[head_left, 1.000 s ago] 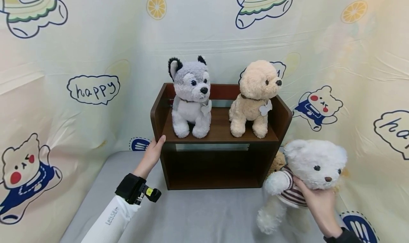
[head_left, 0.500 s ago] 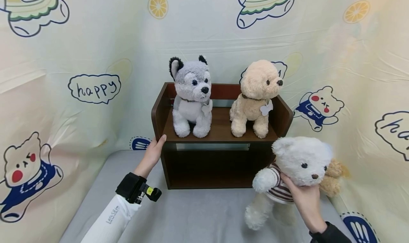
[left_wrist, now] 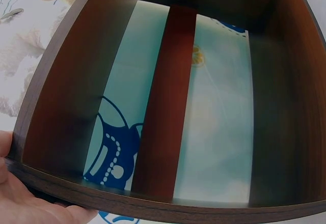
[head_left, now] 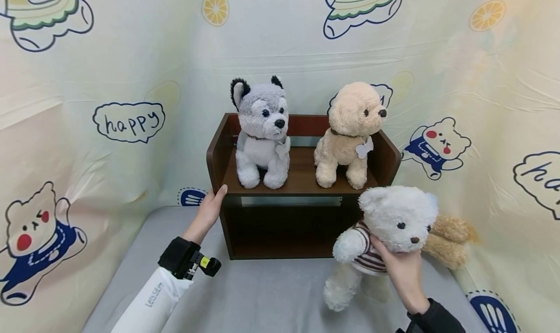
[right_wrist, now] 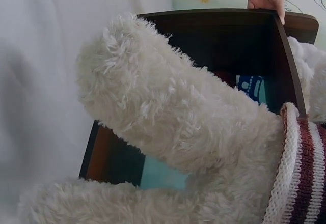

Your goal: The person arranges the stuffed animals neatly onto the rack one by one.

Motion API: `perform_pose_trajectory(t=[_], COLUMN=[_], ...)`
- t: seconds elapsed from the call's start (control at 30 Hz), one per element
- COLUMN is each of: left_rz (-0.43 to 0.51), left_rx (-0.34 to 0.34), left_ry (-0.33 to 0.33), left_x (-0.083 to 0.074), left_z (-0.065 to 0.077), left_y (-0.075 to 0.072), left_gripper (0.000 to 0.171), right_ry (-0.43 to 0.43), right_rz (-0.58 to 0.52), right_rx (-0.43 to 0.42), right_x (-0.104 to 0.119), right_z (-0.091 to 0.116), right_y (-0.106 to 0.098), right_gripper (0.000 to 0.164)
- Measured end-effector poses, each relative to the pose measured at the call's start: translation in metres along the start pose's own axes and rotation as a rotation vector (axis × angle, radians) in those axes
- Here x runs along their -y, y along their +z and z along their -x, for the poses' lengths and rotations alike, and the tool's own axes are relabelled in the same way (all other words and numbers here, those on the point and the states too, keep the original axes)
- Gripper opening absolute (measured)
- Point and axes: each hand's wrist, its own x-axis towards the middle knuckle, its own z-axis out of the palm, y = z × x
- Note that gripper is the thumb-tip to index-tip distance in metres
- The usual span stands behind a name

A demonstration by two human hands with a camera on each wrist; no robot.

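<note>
A dark brown two-level wooden shelf (head_left: 302, 195) stands on the grey surface. My left hand (head_left: 210, 210) grips its left side panel, thumb over the front edge where the upper board meets it. In the left wrist view, fingers (left_wrist: 30, 203) lie at the corner. My right hand (head_left: 402, 272) holds a white teddy bear (head_left: 393, 214) in a striped maroon-and-white sweater around the chest, below its chin. The bear hangs upright before the shelf's lower right corner, its shaggy legs (right_wrist: 168, 96) filling the right wrist view. On the upper board sit a grey husky plush (head_left: 262, 114) and a beige puppy plush (head_left: 355, 112).
A light brown plush (head_left: 448, 240) lies right of the shelf, partly hidden behind the bear. The shelf's lower compartment (head_left: 284, 231) opens toward me. A cartoon-printed curtain (head_left: 131, 46) encloses the back and sides of the grey surface (head_left: 262, 299).
My right hand has carried the teddy bear leftward toward the shelf's lower right corner, uncovering more of the light brown plush. My left hand stays on the side panel.
</note>
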Motion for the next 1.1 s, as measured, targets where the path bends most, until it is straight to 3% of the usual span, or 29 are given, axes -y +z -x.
perform_pose_trajectory(t=[0.5,0.6,0.9,1.1], left_rz=[0.0,0.008,0.012,0.003], left_rx=[-0.002,-0.004,-0.006,-0.005], left_ry=[-0.008,0.004,0.005,0.002], left_x=[0.001,0.001,0.0,0.0], left_z=[0.0,-0.001,0.0,0.0], left_y=[0.0,0.001,0.001,0.0], left_gripper=[0.072,0.071,0.069,0.07], right_ry=[-0.059,-0.063,-0.127,-0.166], right_rz=[-0.101,-0.111,-0.194,-0.186], right_rx=[0.012,0.018,0.013,-0.006], right_x=[0.011,0.002,0.003,0.021], right_z=[0.009,0.009,0.016,0.025], right_y=[0.028,0.036,0.054,0.06], right_gripper=[0.059,0.059,0.064,0.061])
